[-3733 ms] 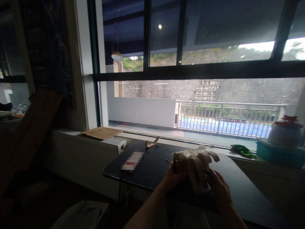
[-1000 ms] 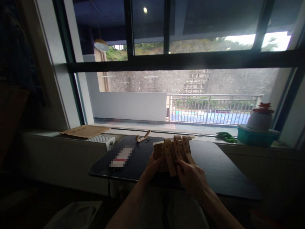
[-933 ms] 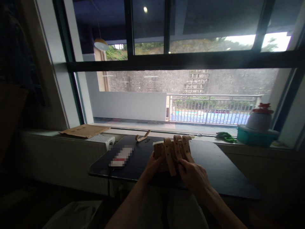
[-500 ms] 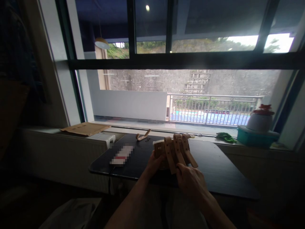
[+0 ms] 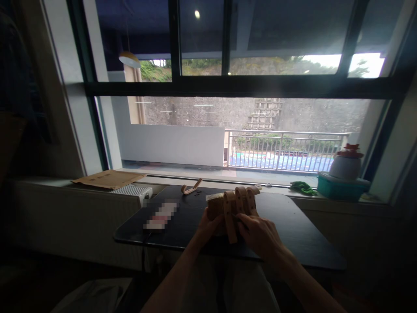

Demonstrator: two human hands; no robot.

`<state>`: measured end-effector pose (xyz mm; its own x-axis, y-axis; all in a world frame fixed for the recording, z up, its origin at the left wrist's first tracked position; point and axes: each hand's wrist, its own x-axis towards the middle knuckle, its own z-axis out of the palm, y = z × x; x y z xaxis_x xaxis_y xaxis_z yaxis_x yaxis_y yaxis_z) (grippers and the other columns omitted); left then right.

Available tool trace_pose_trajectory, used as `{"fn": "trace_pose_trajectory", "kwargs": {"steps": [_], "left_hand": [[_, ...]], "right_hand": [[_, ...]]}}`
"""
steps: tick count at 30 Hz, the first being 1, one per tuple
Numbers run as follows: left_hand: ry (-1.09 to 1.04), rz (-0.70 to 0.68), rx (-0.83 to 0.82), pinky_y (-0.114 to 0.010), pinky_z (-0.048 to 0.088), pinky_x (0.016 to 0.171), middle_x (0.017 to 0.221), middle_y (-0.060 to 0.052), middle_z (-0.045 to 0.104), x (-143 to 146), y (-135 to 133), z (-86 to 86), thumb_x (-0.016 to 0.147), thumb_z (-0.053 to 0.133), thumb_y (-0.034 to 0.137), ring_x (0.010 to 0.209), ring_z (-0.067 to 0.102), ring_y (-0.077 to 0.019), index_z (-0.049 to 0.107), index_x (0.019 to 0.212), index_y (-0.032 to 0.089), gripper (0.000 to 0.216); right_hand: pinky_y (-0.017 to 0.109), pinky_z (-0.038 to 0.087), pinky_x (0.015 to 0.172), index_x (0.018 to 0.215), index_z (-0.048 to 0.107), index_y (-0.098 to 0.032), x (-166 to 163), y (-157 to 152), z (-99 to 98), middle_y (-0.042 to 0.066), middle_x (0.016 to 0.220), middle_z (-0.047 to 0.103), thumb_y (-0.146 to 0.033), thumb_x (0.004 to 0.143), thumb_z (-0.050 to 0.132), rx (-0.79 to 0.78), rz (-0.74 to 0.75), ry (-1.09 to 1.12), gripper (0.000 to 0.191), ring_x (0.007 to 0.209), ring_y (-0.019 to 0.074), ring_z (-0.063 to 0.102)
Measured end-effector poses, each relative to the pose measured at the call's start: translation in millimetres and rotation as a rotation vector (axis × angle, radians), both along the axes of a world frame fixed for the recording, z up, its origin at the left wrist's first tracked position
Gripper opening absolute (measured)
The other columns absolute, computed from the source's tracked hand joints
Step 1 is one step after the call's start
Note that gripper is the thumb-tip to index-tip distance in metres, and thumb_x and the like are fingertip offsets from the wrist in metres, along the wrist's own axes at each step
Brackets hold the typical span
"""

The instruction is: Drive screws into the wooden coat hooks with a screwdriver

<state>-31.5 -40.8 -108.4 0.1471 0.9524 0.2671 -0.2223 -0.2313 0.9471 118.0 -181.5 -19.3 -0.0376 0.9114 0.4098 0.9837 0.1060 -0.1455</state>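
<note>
A brown, block-like piece [image 5: 215, 207] is held over the near part of the table. Several tan strips with curled tops and small dark holes hang over it; the leftmost strip [image 5: 230, 221] reaches down toward me. My left hand [image 5: 209, 227] grips the brown piece at its left side, thumb across the front. My right hand [image 5: 259, 230] is closed at the strips on the right, thumb and fingers drawn together beside the leftmost one. What those fingers pinch is hidden. Another curled tan strip [image 5: 191, 188] lies at the far edge of the table, beside small dark bits [image 5: 198, 194].
The dark table [image 5: 302, 234] stands under a window. A blurred-out pale item [image 5: 162, 216] lies on its left. Along the sill are a brown envelope [image 5: 109, 179], a green cloth-like thing [image 5: 302, 188] and a teal box [image 5: 342, 187] bearing a white container with a red top [image 5: 347, 165].
My right hand has moved up from the strips' lower ends to their middle. The brown piece has tilted slightly, and the whole view has shifted a little.
</note>
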Motion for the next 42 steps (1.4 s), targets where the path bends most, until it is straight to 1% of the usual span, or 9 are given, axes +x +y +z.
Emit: {"fn": "trace_pose_trajectory", "kwargs": {"steps": [12, 16, 19, 25, 29, 34, 37, 39, 42], "left_hand": [[0.023, 0.020, 0.013, -0.033, 0.049, 0.077, 0.091, -0.006, 0.070, -1, -6, 7.4, 0.055, 0.082, 0.032, 0.090, 0.065, -0.0271, 0.061, 0.099, 0.016, 0.052], [0.020, -0.019, 0.019, -0.033, 0.050, 0.078, 0.096, -0.006, 0.070, -2, -6, 8.6, 0.054, 0.083, 0.032, 0.093, 0.065, -0.0276, 0.062, 0.102, 0.016, 0.055], [0.025, -0.032, 0.012, -0.033, 0.051, 0.077, 0.093, -0.005, 0.071, -2, -5, 9.8, 0.050, 0.084, 0.031, 0.092, 0.065, -0.0279, 0.062, 0.101, 0.016, 0.057], [0.063, -0.060, -0.015, -0.037, 0.052, 0.077, 0.092, -0.006, 0.072, -3, -3, 12.4, 0.051, 0.085, 0.035, 0.088, 0.066, -0.0293, 0.062, 0.100, 0.015, 0.058], [0.070, -0.054, 0.013, -0.038, 0.051, 0.083, 0.095, -0.005, 0.071, -3, 4, 6.2, 0.049, 0.086, 0.033, 0.093, 0.065, -0.0291, 0.061, 0.103, 0.016, 0.062], [0.061, -0.070, 0.063, -0.036, 0.051, 0.080, 0.095, -0.003, 0.070, -3, 4, -0.8, 0.049, 0.087, 0.030, 0.093, 0.064, -0.0279, 0.059, 0.107, 0.018, 0.066], [0.044, -0.092, 0.090, -0.034, 0.052, 0.079, 0.094, -0.004, 0.070, -2, -3, 1.4, 0.049, 0.086, 0.028, 0.091, 0.064, -0.0265, 0.059, 0.104, 0.017, 0.062], [0.032, -0.106, 0.103, -0.034, 0.052, 0.079, 0.095, -0.004, 0.070, -2, -7, 3.8, 0.049, 0.086, 0.028, 0.090, 0.065, -0.0259, 0.058, 0.103, 0.017, 0.062], [0.028, -0.103, 0.115, -0.035, 0.052, 0.078, 0.093, -0.004, 0.070, -1, -10, 5.5, 0.049, 0.085, 0.029, 0.089, 0.065, -0.0260, 0.057, 0.103, 0.016, 0.063]], "right_hand": [[0.026, 0.041, 0.067, 0.114, 0.062, -0.027, 1, 4, -1.2, 0.003, 0.096, 0.073, -0.026, 0.092, 0.042, 0.019, 0.037, -0.088, 0.030, 0.085, 0.0179, 0.067], [0.026, 0.041, 0.064, 0.104, 0.064, -0.023, 0, 5, 1.7, 0.005, 0.089, 0.072, -0.022, 0.093, 0.042, 0.016, 0.074, -0.175, 0.025, 0.080, 0.0189, 0.067], [0.027, 0.042, 0.062, 0.095, 0.063, -0.017, -5, 4, 4.7, 0.008, 0.083, 0.070, -0.011, 0.089, 0.043, -0.001, 0.127, -0.272, 0.022, 0.075, 0.0202, 0.066], [0.030, 0.044, 0.062, 0.097, 0.061, -0.010, -10, 9, 12.4, 0.014, 0.085, 0.068, -0.005, 0.085, 0.044, -0.043, 0.186, -0.388, 0.021, 0.076, 0.0227, 0.065], [0.029, 0.044, 0.059, 0.096, 0.061, -0.011, -10, 7, 10.8, 0.012, 0.083, 0.070, -0.010, 0.085, 0.046, -0.048, 0.156, -0.347, 0.019, 0.074, 0.0223, 0.066], [0.027, 0.043, 0.060, 0.096, 0.064, -0.018, -7, -6, -9.6, 0.006, 0.083, 0.072, -0.019, 0.091, 0.040, -0.013, 0.013, -0.185, 0.024, 0.074, 0.0200, 0.068], [0.025, 0.043, 0.065, 0.108, 0.063, -0.025, -3, -9, -20.1, 0.001, 0.091, 0.073, -0.028, 0.094, 0.039, 0.007, -0.060, -0.093, 0.028, 0.082, 0.0171, 0.068], [0.024, 0.043, 0.066, 0.113, 0.062, -0.027, -1, -8, -21.9, 0.001, 0.092, 0.073, -0.030, 0.093, 0.041, 0.011, -0.085, -0.064, 0.029, 0.083, 0.0165, 0.068], [0.024, 0.042, 0.063, 0.107, 0.064, -0.025, -3, -7, -17.7, 0.002, 0.087, 0.073, -0.029, 0.092, 0.043, 0.007, -0.061, -0.080, 0.026, 0.081, 0.0182, 0.068]]}}
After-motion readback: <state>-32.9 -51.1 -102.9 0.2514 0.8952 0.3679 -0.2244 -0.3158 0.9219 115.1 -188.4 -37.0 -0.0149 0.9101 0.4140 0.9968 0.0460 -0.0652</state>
